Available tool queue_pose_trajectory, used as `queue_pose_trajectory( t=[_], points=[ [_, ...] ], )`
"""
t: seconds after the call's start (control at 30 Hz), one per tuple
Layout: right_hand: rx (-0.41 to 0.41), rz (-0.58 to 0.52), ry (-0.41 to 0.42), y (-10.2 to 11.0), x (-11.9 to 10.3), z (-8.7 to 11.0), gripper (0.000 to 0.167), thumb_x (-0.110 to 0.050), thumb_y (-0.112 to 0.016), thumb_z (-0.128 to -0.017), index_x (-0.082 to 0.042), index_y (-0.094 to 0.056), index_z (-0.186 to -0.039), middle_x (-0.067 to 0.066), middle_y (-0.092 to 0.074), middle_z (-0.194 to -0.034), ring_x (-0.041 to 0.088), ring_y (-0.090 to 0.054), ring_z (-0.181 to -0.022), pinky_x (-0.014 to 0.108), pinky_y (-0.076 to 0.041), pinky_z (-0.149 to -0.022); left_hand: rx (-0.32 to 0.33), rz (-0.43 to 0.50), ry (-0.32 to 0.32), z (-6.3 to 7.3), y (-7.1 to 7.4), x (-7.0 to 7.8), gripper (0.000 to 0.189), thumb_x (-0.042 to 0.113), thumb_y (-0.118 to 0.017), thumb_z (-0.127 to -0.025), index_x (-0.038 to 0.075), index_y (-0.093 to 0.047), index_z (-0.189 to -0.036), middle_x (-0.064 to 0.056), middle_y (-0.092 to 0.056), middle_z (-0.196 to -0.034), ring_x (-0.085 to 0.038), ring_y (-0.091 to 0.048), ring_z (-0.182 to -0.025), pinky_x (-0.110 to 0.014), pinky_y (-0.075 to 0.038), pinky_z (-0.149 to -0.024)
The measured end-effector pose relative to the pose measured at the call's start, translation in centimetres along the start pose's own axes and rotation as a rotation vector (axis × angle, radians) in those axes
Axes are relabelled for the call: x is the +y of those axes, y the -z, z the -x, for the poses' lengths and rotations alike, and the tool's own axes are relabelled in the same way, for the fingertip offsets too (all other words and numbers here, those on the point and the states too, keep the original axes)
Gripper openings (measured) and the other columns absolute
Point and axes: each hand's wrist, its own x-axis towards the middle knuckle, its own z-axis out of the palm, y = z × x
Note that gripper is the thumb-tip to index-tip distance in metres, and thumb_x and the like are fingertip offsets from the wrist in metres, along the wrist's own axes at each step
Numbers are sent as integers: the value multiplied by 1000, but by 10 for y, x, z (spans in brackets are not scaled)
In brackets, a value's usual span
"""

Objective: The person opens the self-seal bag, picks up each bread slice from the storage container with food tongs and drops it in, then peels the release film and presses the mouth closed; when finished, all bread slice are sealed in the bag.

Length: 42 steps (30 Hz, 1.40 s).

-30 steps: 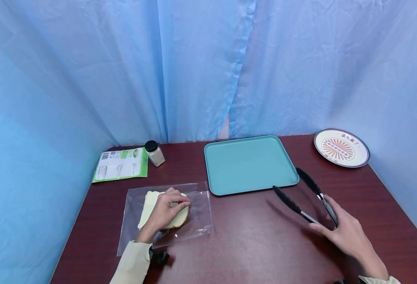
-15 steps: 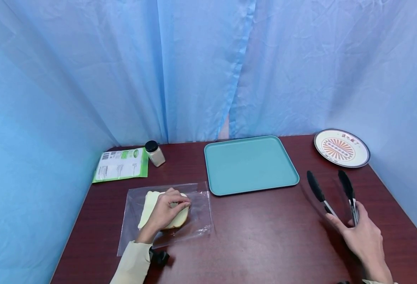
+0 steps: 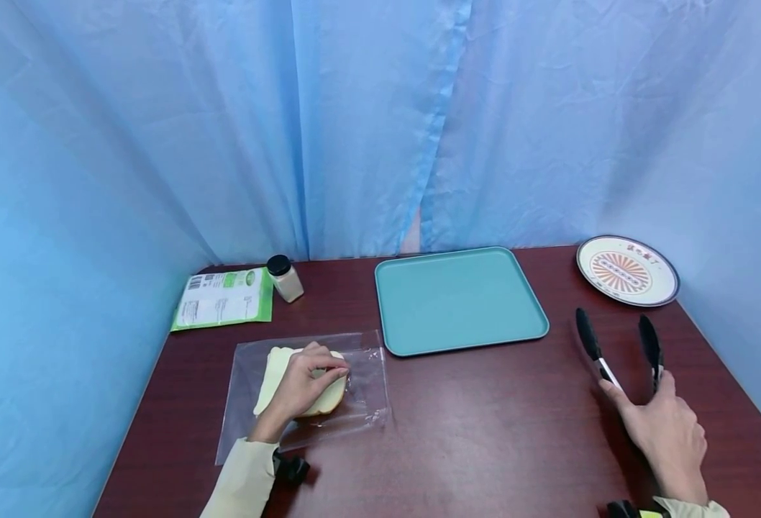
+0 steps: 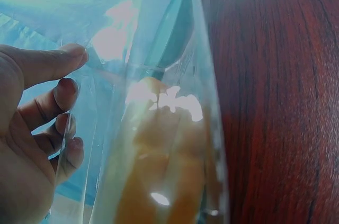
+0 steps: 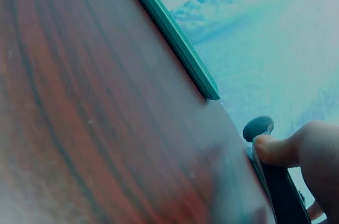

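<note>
Slices of bread (image 3: 273,378) lie inside a clear plastic bag (image 3: 367,396) on the left side of the table. Over the bread, my left hand (image 3: 306,385) pinches the bag's film between thumb and fingers. The left wrist view shows brown crusts through the shiny bag (image 4: 212,144), beside the left hand (image 4: 26,123). At the right, my right hand (image 3: 668,432) grips black-tipped metal tongs (image 3: 603,370), their two arms spread apart with nothing between the tips. My right thumb lies along the tongs (image 5: 280,187) in the right wrist view.
A turquoise tray (image 3: 461,302) sits at the back middle, with a patterned plate (image 3: 662,284) at the back right. A black-capped jar (image 3: 288,284) stands beside a green and white packet (image 3: 221,298) at the back left. Blue curtains (image 3: 367,129) surround the table.
My right hand has carried the tongs to the right, away from the tray, and turned them to point more straight ahead. My left hand has stayed at the bag.
</note>
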Motion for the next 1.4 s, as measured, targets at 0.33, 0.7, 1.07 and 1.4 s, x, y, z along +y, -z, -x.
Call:
queue_pose_trajectory(
  t=[0.33,0.7,1.07,1.4],
  points=[
    [-53,56,-7,2,-8,-6,126,-86,-47,-81,15,-17,-148,50,-48,-112,62,-55,-89,59,-45,-63,4,-7,-16,0,-1,-1,4,4,-79,-81,7,-80,-83,1,-70,-74,-8,-55,-75,-24,-48,-65],
    [-65,125,-2,3,-24,-4,112,-88,-44,-80,18,-34,-115,41,-52,-92,54,-57,-73,54,-43,-60,-4,-6,11,0,1,-1,3,7,-78,-83,5,-80,-85,1,-69,-74,-9,-55,-77,-28,-50,-66],
    [-33,182,25,-1,-27,2,114,-86,-43,-83,23,-31,-115,42,-41,-93,58,-52,-81,60,-44,-62,1,-27,4,-1,-2,-1,4,4,-80,-80,6,-80,-84,2,-66,-69,-6,-47,-71,-22,-42,-61],
    [2,178,162,14,-50,11,106,-81,-45,-87,15,-33,-131,45,-40,-109,60,-50,-88,62,-42,-59,-29,-64,59,-3,0,3,4,8,-80,-82,8,-81,-86,5,-59,-66,-7,-44,-70,-18,-37,-61]
  ],
)
